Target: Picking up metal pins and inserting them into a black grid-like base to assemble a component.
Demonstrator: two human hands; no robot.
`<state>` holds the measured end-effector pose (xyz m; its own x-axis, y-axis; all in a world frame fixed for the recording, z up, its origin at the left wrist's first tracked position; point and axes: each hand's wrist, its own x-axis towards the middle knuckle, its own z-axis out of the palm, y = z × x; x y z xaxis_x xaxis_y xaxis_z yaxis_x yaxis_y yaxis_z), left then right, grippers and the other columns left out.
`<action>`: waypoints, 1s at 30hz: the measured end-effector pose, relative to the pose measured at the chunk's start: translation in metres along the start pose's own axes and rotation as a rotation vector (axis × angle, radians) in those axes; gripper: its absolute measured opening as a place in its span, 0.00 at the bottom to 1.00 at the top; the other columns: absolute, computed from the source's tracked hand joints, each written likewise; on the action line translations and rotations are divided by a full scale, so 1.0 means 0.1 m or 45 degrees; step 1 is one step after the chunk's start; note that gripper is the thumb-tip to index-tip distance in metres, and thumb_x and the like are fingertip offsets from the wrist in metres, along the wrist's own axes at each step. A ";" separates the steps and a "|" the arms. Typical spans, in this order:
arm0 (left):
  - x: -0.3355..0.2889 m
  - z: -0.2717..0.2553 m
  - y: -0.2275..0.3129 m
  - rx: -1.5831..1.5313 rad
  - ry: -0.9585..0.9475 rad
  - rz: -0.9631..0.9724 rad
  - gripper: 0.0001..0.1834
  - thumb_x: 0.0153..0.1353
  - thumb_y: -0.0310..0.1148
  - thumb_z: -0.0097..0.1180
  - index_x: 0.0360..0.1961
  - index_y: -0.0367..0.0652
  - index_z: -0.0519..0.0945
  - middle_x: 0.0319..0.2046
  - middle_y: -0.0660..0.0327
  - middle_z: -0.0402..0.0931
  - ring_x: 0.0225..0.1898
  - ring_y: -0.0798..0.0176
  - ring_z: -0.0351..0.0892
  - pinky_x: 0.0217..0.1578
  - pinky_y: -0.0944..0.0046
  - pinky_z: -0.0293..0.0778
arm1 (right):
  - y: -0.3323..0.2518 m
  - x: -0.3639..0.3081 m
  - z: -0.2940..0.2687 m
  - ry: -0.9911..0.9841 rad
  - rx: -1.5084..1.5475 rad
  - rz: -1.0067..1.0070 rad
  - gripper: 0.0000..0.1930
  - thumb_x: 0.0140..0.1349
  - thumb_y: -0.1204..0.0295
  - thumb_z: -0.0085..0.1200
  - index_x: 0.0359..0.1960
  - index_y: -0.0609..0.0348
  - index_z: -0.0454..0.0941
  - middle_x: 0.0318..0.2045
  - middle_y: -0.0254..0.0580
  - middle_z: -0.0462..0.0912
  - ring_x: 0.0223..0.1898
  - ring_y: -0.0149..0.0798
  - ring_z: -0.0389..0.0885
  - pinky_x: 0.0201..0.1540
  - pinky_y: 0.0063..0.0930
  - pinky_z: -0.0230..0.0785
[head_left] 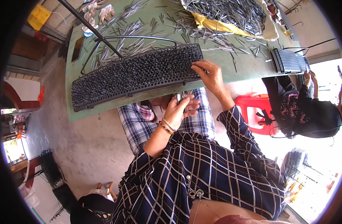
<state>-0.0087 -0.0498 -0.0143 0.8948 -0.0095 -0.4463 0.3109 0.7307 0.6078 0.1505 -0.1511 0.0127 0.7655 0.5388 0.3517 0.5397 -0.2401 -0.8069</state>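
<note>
A long black rack (141,87) full of small holes leans along the near edge of the green table (223,76). Thin metal pieces fill most of its holes, with bare holes along the lower rows. My right hand (212,77) is at the rack's right end, thumb and forefinger pinched together at the holes; what they hold is too small to make out. Below the table edge, above my lap, my left hand (180,109) is turned palm up. Several slim metal pieces (181,98) lie across it under the thumb, the fingers partly stretched.
Loose metal pieces (132,33) are scattered over the table, with a big heap on a yellow-edged sack (215,24). A phone (77,48) and gloves (105,13) lie at the left. At right, a co-worker (305,108) handles another rack (290,61) near a red stool (253,112).
</note>
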 end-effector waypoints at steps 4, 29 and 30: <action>-0.01 0.03 0.01 0.000 0.019 -0.029 0.16 0.66 0.37 0.46 0.48 0.37 0.69 0.41 0.51 0.77 0.39 0.62 0.79 0.36 0.65 0.79 | -0.05 -0.04 0.02 0.044 0.031 0.045 0.08 0.54 0.77 0.58 0.36 0.63 0.81 0.31 0.43 0.81 0.30 0.32 0.79 0.34 0.22 0.70; -0.04 -0.01 -0.01 -0.078 -0.162 -0.112 0.16 0.67 0.33 0.42 0.51 0.35 0.69 0.47 0.49 0.74 0.47 0.58 0.76 0.46 0.60 0.76 | 0.11 -0.10 0.06 0.136 -0.453 -0.351 0.09 0.51 0.74 0.59 0.36 0.58 0.81 0.33 0.40 0.75 0.35 0.43 0.74 0.39 0.33 0.68; -0.03 -0.01 0.00 -0.106 -0.184 -0.132 0.16 0.67 0.32 0.41 0.52 0.35 0.69 0.47 0.48 0.73 0.48 0.57 0.76 0.47 0.59 0.75 | 0.12 -0.11 0.07 0.130 -0.469 -0.336 0.09 0.51 0.74 0.59 0.36 0.58 0.81 0.33 0.40 0.75 0.35 0.43 0.74 0.40 0.34 0.67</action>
<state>-0.0114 -0.0490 -0.0139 0.8977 -0.1813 -0.4015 0.3820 0.7743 0.5045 0.1461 -0.1548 -0.0046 0.6058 0.5419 0.5825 0.7951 -0.3859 -0.4679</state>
